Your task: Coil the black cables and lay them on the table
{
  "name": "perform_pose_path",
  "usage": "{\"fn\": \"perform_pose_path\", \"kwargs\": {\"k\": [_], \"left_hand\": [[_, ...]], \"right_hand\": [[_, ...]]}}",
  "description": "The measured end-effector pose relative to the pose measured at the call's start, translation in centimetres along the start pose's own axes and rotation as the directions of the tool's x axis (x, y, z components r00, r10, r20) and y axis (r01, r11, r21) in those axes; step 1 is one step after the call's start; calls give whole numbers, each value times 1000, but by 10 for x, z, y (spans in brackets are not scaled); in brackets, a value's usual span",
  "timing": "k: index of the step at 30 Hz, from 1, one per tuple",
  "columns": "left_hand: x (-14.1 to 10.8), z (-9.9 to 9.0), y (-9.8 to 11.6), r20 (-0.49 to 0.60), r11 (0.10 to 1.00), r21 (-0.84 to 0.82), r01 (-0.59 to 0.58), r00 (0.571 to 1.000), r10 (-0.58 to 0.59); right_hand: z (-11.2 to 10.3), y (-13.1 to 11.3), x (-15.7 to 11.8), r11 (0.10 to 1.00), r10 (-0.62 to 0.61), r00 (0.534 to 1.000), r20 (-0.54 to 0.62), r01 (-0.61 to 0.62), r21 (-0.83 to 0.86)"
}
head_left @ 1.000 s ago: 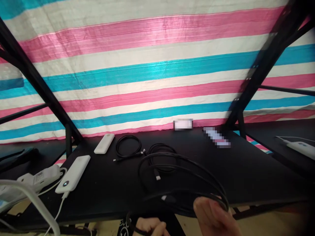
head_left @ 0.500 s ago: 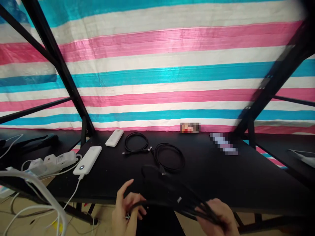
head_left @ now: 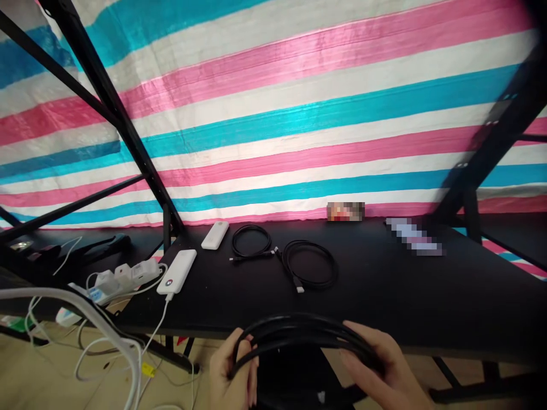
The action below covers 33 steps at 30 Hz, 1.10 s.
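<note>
Fingers of left hand (head_left: 235,370) and right hand (head_left: 380,361) both gripping a thick black looped cable (head_left: 299,324), one at each side, at the near edge of the black flat worktop (head_left: 384,307). Beyond: two thin black coiled cables (head_left: 310,265), white rectangular power banks (head_left: 177,270) to their left.

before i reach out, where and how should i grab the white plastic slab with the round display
I'd pinch the slab across its middle, from above: it lies flat, its long sides run parallel, and a white cable plug occupies the near end.
</note>
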<state>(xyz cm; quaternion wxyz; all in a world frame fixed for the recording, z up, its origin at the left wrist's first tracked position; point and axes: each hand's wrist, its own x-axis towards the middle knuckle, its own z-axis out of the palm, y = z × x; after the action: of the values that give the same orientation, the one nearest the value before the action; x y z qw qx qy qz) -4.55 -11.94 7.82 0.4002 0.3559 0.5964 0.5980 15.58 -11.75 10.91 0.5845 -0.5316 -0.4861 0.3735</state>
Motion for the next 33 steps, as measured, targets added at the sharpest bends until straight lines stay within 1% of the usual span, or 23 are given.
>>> {"fn": "perform_pose_path", "kwargs": {"k": [1, 3, 4, 6, 8, 10, 12, 14, 16, 19, 21, 22, 25, 27, 30, 33], "left_hand": [[2, 0, -1, -20, 1000, 12, 8, 1000, -8], [7, -2, -2, -22, 999, 47, 7, 1000, -6], [9, -3, -1, -2, 998, 68, 6, 1000, -6], [13, -4, 3, 62, 995, 101, 2, 998, -9], [13, -6, 6, 103, 994, 106, -15, 995, 4], [11, -7, 8, 110, 995, 95, -28, 994, 17], [8, -6, 8, 132, 997, 78, -12, 991, 2], [5, -4, 8, 181, 997, 68, 23, 983, -35], [2, -1, 10, 223, 997, 58, 53, 973, -64], [-2, 4, 20, 261, 994, 43, 100, 959, -108], [-5, 6, 27, 291, 995, 31, 95, 951, -100], [-6, 6, 29, 301, 997, 20, 73, 951, -76], [-4, 3, 30, 308, 999, -21, -35, 951, 40], [0, -1, 25, 300, 997, -36, -70, 951, 77], [7, -4, 13, 259, 996, -76, -45, 964, 63], [12, 1, 1, 180, 989, -146, 23, 984, 4]], "right_hand": [[4, -5, 1, 1000, 9, 999, 37, -9, -11], [8, -14, 6, 996, -56, 982, 181, 67, -59], [8, -17, 8, 990, -86, 968, 235, 109, -85], [7, -21, 12, 980, -114, 956, 270, 154, -129], [5, -22, 13, 975, -128, 959, 252, 169, -146], [4, -22, 12, 972, -162, 953, 257, 199, -126], [4, -22, 10, 969, -199, 943, 265, 229, -88], [6, -24, 9, 967, -227, 939, 260, 250, -58], [8, -26, 10, 963, -244, 946, 214, 262, -59], [12, -28, 11, 954, -263, 954, 141, 279, -107], [14, -28, 12, 950, -272, 956, 112, 286, -128], [15, -28, 13, 951, -271, 957, 108, 284, -126], [18, -28, 13, 958, -263, 958, 115, 274, -91], [20, -27, 12, 959, -264, 958, 114, 274, -77], [23, -26, 10, 966, -248, 965, 90, 253, -53], [24, -19, 9, 984, -168, 984, 60, 164, 62]]}}
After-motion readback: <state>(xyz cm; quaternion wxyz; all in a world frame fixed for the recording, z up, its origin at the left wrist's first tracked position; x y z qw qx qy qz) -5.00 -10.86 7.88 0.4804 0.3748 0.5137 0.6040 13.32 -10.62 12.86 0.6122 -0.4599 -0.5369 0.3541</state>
